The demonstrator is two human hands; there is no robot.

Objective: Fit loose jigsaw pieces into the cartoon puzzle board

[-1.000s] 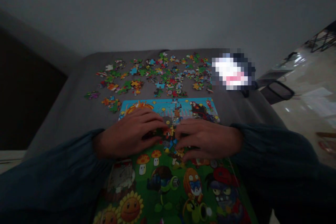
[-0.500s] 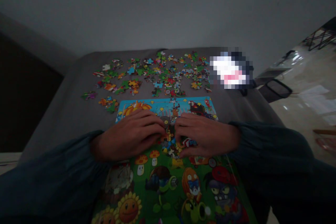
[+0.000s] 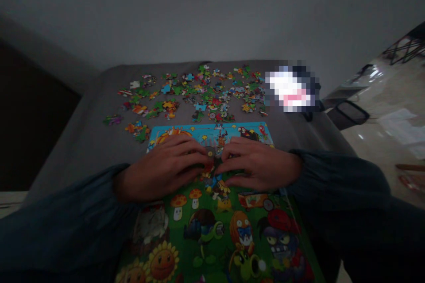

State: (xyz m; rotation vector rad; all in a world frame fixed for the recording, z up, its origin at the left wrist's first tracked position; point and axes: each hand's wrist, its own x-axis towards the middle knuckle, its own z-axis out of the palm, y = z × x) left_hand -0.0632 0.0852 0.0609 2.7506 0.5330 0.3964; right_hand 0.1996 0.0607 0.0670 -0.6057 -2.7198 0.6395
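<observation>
A jigsaw puzzle (image 3: pixel 212 135) of cartoon plants and zombies lies on a grey cloth, with a blue top strip and a green lower part showing mushrooms and a sunflower. My left hand (image 3: pixel 162 169) and my right hand (image 3: pixel 259 163) rest on its middle, fingers curled, their tips nearly meeting. Small pieces lie under the fingertips, and the hands hide part of the picture. Whether either hand grips a piece is too dark to tell. Beyond the puzzle, many loose jigsaw pieces (image 3: pixel 199 93) are scattered on the cloth, out of reach of my fingertips.
The grey cloth (image 3: pixel 83 150) covers a raised surface, with a wall behind it. A pixelated, blurred object (image 3: pixel 292 88) sits at its back right corner. A black frame (image 3: pixel 348 115) stands off the right edge on a shiny floor (image 3: pixel 392 150).
My right hand's fingers have drawn in toward the left hand and now cover less of the lower picture. The view has shifted slightly.
</observation>
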